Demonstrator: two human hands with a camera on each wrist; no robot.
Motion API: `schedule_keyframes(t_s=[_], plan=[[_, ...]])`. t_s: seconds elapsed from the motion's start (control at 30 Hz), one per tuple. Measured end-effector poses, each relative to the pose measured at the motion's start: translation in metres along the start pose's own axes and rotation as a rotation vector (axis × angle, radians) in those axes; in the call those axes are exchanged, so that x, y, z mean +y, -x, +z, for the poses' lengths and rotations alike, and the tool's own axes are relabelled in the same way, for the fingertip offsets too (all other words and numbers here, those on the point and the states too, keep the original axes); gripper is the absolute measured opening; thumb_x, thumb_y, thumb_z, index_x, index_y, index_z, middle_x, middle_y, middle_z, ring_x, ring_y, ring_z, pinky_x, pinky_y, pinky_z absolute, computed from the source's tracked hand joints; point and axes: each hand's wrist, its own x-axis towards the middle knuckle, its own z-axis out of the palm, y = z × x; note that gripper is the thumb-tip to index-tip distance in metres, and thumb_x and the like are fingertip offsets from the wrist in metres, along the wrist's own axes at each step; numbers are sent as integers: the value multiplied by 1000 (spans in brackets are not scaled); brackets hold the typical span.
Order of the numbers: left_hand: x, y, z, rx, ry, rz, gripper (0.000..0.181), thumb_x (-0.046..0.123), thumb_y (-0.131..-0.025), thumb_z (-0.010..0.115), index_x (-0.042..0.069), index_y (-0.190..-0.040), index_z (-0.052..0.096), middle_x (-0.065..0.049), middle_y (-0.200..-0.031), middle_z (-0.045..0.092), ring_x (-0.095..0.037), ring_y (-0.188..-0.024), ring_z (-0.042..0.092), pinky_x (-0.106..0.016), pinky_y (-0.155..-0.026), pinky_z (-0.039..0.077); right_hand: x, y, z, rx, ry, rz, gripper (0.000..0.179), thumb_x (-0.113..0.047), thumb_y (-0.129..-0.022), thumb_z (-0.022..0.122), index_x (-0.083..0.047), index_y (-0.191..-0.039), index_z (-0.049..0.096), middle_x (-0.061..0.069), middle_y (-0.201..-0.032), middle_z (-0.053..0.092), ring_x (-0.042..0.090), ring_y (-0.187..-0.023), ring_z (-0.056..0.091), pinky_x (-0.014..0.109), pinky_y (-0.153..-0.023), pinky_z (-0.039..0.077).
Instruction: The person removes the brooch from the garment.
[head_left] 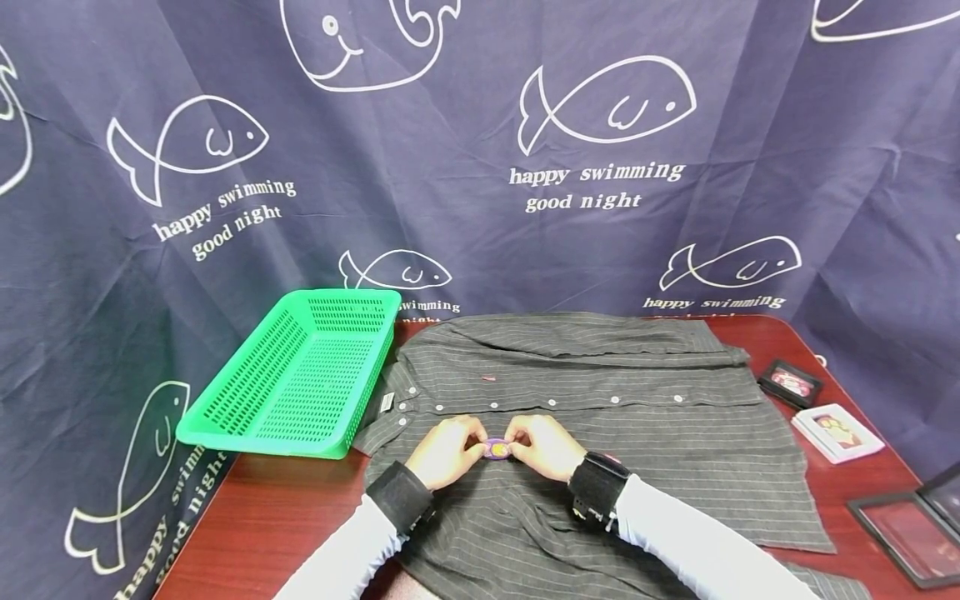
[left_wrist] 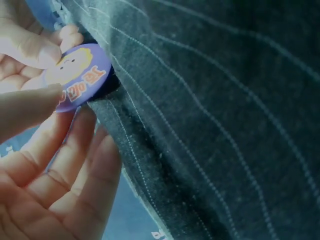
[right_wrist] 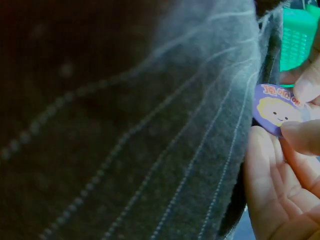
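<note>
A dark grey pinstriped shirt lies spread out, with white buttons along its front. Over its middle, my left hand and right hand meet at a small purple button badge. The badge has a yellow smiling cartoon face and orange-red lettering. In the left wrist view the left thumb pinches one edge of the badge from above, fingers underneath. From the right wrist, the right thumb presses the face side of the badge and the fingers support it from below. Beside it, shirt cloth rises in a fold.
A green perforated basket stands at the left on the red-brown table. Along the right edge lie a black box, a white box with a picture and a dark-framed case. A blue fish-print curtain hangs behind.
</note>
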Motion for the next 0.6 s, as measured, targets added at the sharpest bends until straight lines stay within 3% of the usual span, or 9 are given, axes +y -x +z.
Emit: schedule_keyframes(t_s=[0.3, 0.6], plan=[[12, 9, -2, -71, -139, 32, 34, 29, -87, 71, 4, -109, 66, -12, -114, 66, -26, -104, 66, -40, -90, 53, 0, 0, -3, -21, -89, 35, 3, 0, -80, 65, -3, -80, 64, 1, -68, 66, -5, -59, 49, 17, -57, 43], [16, 12, 0, -231, -218, -84, 63, 41, -88, 67, -2, -133, 56, -20, -141, 54, -37, -130, 52, -46, -107, 44, 3, 0, -1, -30, -170, 63, 6, 4, -83, 61, -1, -80, 63, 8, -67, 67, -2, -58, 54, 18, -55, 47]])
